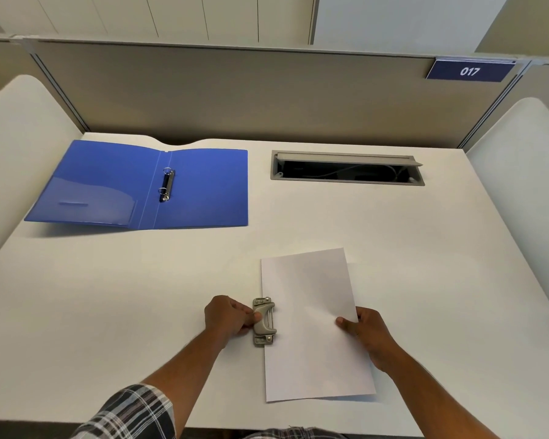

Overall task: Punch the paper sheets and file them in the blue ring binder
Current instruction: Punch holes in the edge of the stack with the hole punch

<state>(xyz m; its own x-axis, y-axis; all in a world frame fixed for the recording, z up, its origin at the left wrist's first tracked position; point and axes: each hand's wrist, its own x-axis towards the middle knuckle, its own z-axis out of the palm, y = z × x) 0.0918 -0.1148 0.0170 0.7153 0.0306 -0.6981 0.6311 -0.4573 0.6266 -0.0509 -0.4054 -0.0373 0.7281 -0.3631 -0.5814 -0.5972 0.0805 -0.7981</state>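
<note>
The white paper sheets (314,324) lie near the front of the desk, their left edge tucked into a small grey hole punch (264,321). My left hand (227,316) grips the punch from its left side, thumb on the lever. My right hand (366,334) holds the right edge of the sheets, thumb on top. The blue ring binder (140,188) lies open flat at the back left, its two metal rings (167,184) showing on the spine.
A grey cable tray (346,168) with its lid raised is sunk into the white desk (425,248) at the back right. A beige partition (235,93) with a blue "017" sign (469,70) closes the back; white side panels flank the desk.
</note>
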